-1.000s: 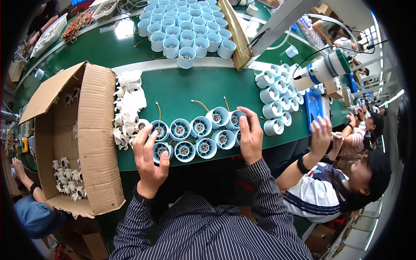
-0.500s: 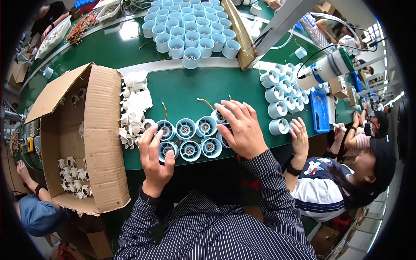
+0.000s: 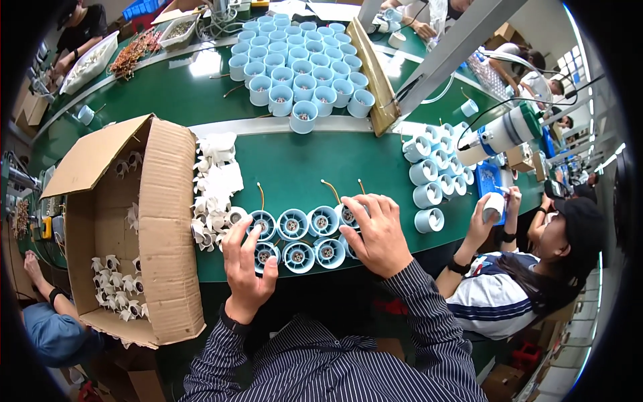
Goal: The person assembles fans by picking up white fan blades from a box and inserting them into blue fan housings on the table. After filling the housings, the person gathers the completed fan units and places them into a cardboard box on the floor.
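Note:
Two short rows of light-blue round housings [image 3: 293,224] stand at the table's near edge, open side up, with spokes and a small motor inside each. Thin orange-brown wires [image 3: 261,194] stick out behind the far row. At the left end of the rows my left hand [image 3: 246,271] rests its fingertips on the housings, fingers extended. My right hand [image 3: 380,234] lies spread over the right end, partly hiding the housings there. Neither hand has anything lifted in it. White finned impellers [image 3: 216,171] are heaped just beyond my left hand.
A cardboard box [image 3: 173,234] with more white impellers stands at left. Many blue housings [image 3: 303,115] fill the table's far part, beside a wooden board [image 3: 376,87]. More housings [image 3: 424,173] stand at right, near a blue tray [image 3: 487,179] and a co-worker's hand holding a white-ended cup [image 3: 494,206].
The whole view has shifted, so the table sits lower in it. My hands stay at both ends of the rows. The co-worker at right now holds up a cup.

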`<state>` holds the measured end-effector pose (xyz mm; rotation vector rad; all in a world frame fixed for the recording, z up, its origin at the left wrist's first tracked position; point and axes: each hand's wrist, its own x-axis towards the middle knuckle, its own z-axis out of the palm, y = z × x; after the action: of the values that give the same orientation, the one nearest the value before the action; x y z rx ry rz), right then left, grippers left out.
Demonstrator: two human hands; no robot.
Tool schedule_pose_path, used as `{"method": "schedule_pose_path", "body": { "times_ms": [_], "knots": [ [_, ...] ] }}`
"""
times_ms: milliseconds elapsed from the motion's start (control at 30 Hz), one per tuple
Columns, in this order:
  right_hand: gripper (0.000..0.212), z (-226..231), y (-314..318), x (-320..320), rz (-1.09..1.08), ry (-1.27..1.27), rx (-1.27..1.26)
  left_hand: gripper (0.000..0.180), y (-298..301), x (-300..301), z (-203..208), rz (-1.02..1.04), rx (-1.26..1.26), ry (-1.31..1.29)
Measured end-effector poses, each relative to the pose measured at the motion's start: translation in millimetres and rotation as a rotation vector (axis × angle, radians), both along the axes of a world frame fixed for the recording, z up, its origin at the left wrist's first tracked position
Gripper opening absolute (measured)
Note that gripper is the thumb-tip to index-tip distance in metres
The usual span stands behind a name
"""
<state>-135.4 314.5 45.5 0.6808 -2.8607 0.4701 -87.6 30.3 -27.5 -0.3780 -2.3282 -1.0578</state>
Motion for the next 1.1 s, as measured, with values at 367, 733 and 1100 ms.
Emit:
{"method": "schedule_pose_path", "body": {
  "times_ms": [367, 733, 1100],
  "knots": [
    [0.038, 71, -26, -134, -0.039, -0.181, -0.064, 0.053, -10, 4, 0, 0.023, 0.040, 0.001],
    [0.044, 16, -77, -266, 0.119, -0.088, 0.170, 0.050, -7, 4, 0, 0.009, 0.129, -0.003],
    [0.042, 10, -87, -275, 0.200, -0.089, 0.184, 0.050, -7, 3, 2, -0.015, 0.117, -0.012]
  ]
}}
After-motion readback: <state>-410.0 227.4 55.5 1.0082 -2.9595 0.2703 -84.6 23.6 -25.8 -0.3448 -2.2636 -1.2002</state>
